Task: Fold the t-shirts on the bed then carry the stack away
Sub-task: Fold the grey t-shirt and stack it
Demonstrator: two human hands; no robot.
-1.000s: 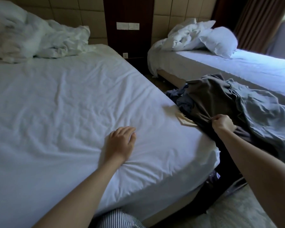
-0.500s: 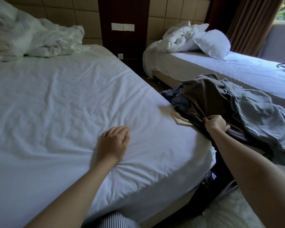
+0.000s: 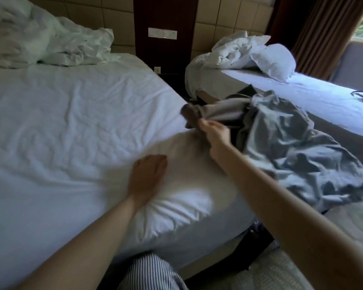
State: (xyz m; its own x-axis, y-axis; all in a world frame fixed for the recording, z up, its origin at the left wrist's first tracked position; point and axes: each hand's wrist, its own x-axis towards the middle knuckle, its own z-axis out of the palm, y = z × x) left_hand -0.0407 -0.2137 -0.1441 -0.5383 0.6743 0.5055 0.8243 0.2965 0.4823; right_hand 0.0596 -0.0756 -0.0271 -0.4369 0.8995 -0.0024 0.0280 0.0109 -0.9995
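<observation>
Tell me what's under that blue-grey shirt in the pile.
A dark grey shirt runs under the left edge of the blue-grey shirt, and the right hand grips its bunched end. Whatever lies deeper, and what the pile rests on, is covered.

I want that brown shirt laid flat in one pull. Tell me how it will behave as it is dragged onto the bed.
The brown t-shirt bunches where the right hand pinches it, so it is probably limp and will trail in folds. It looks thin, likely light. It lies against the grey-blue garment, so that one may get dragged along.
</observation>
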